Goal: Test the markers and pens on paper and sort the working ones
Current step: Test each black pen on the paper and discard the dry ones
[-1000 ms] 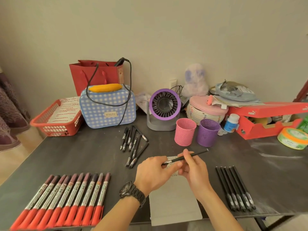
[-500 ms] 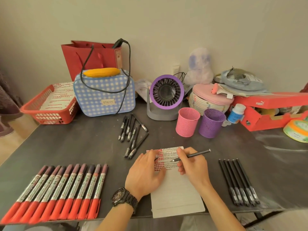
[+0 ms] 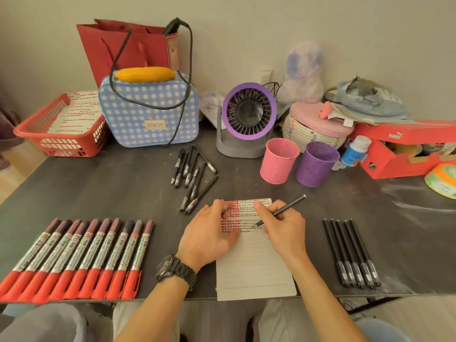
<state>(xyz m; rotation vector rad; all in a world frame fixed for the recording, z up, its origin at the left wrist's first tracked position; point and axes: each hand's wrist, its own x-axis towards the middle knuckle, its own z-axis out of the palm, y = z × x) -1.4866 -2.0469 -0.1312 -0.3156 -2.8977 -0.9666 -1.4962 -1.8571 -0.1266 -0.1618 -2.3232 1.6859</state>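
Mid-test, approx halfway thru the black pens by my read.

R hand [image 3: 283, 225] grips a thin black pen [image 3: 281, 211] in a writing hold, tip down on the paper [image 3: 254, 267] at the centre near edge of the worktop [image 3: 111, 188]. L hand [image 3: 209, 230] rests on the sheet's left side and pins it. Its fingers are bent; can't tell if it's also holding a cap.

Done, prob.:
- The sheet's far part has a block of red marks [image 3: 230, 213] on the left w/ rows of small black marks [image 3: 249, 211] beside it. So both red and black ink have been tried.
- Ten red markers [image 3: 74, 257] lie capped, side by side, near left. They look tested and sorted.
- Five black pens [image 3: 350, 253] lie in a tidy row near right. Likely the passed ones.

Left, prob.:
- The pen in hand needs its verdict, then a place.
- A loose pile of black pens [image 3: 192, 176], abt eight, lies farther back, just left of centre. I take them as untested, tho they could be rejects; can't confirm.
- Pink cup [image 3: 278, 160] and purple cup [image 3: 317, 164], far right of the sheet, show no pens sticking out. If they're the final bins, nothing has gone in yet.

Most of the sheet nearer the person is unmarked, so there's plenty of room for the rest.
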